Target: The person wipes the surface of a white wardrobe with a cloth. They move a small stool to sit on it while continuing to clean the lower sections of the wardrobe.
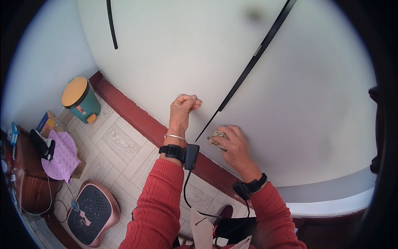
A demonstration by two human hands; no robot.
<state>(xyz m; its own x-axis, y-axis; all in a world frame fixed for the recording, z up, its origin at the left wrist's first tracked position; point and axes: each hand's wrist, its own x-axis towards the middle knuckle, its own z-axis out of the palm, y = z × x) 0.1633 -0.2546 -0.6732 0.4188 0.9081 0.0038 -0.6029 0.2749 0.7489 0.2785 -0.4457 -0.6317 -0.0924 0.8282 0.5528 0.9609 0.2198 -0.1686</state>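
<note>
My right hand (233,146) grips a crumpled, greyish patterned cloth (218,138) against the lower part of a white cabinet-like door panel (292,124). To its left, across a thin dark seam, my left hand (186,104) is in front of another white panel (174,56). Its fingers are curled in with the thumb pressed on them, and nothing can be made out inside. A long black strip handle (245,73) runs slantwise along the seam above both hands. Black straps with small boxes and cables sit on both wrists; a bangle is on the left one.
A dark red base strip (130,109) runs under the panels. Leftward on the wood-look tile floor (122,140) stand a green pedal bin (88,107) with a yellow lid and a pink-and-black vibration plate (93,214). A purple cloth (60,155) hangs by brown wooden furniture (35,186).
</note>
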